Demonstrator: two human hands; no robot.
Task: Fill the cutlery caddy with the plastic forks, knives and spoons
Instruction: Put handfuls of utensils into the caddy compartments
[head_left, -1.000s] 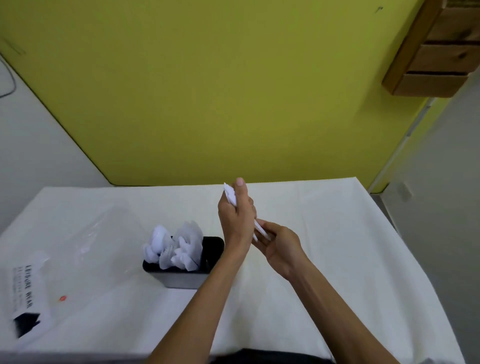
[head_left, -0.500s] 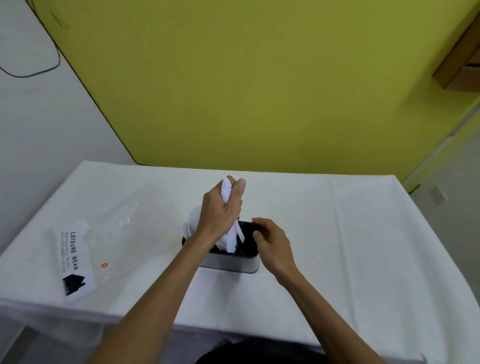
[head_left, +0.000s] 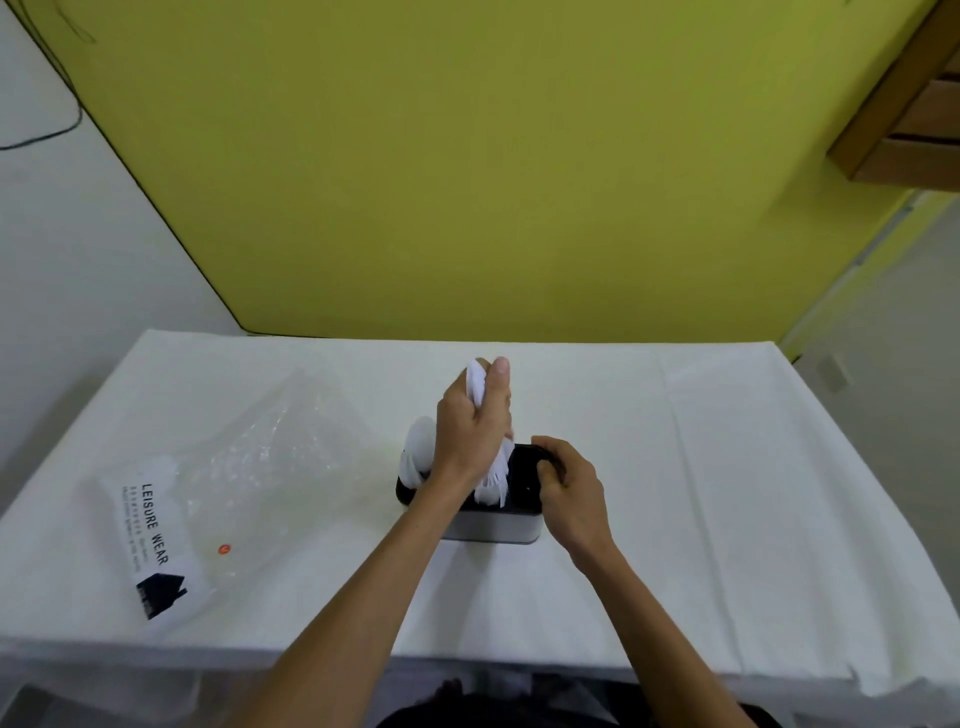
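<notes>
A black and grey cutlery caddy (head_left: 498, 530) stands in the middle of the white table. White plastic spoons (head_left: 420, 452) stick up from its left compartment. My left hand (head_left: 470, 426) grips a bundle of white plastic cutlery (head_left: 493, 480) upright, with the lower ends down inside the caddy's middle and the tops poking out above my fingers. My right hand (head_left: 569, 491) holds the caddy's right rim, fingers curled over the edge. The hands hide most of the caddy's inside.
An empty clear plastic bag (head_left: 249, 467) with a printed label lies flat to the left of the caddy. The white table (head_left: 727, 493) ends close in front of me. A yellow wall stands behind; a wooden shelf (head_left: 914, 119) hangs at upper right.
My left hand carried the cutlery bundle from the air down into the caddy. My right hand let go of the bundle and took hold of the caddy's right rim.
</notes>
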